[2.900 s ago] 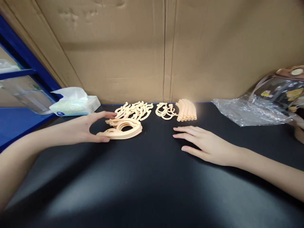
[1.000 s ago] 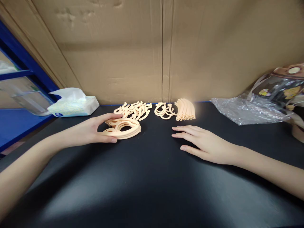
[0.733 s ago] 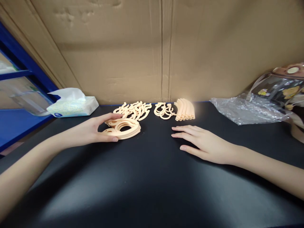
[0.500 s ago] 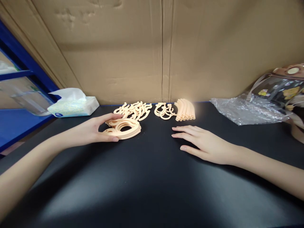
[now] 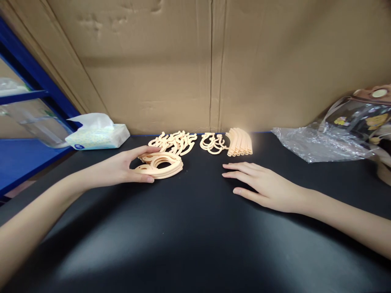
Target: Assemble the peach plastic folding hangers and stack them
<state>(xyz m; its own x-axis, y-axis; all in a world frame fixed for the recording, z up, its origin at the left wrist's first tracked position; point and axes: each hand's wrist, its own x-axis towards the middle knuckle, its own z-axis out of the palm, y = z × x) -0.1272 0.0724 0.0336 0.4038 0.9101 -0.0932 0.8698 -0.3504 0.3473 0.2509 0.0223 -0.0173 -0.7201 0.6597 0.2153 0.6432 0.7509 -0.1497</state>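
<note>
My left hand [image 5: 134, 165] grips the left end of a stack of peach-coloured plastic pieces [image 5: 171, 171], each with a large and a small round opening. Thumb and fingers lie on either side of the stack, which rests on the black table [image 5: 195, 228]. Flat on the tabletop, my right hand [image 5: 259, 185] has its fingers apart and holds nothing. Behind the stack lies a loose heap of curved peach pieces [image 5: 179, 142]. Farther right are a few hook-shaped pieces [image 5: 212, 143] and a neat bundle of curved tubes [image 5: 240, 141], the things nearest my right hand.
A tissue pack [image 5: 97, 136] sits at the back left, near a blue metal frame [image 5: 58, 97]. At the back right are a crumpled clear plastic bag [image 5: 308, 144] and a transparent bag with brown trim [image 5: 357, 116]. Brown cardboard [image 5: 152, 73] stands upright behind the table.
The whole view has shifted slightly, so everything appears a little farther right. Both hands keep the same pose and place on the table; the stack stays in my left hand.
</note>
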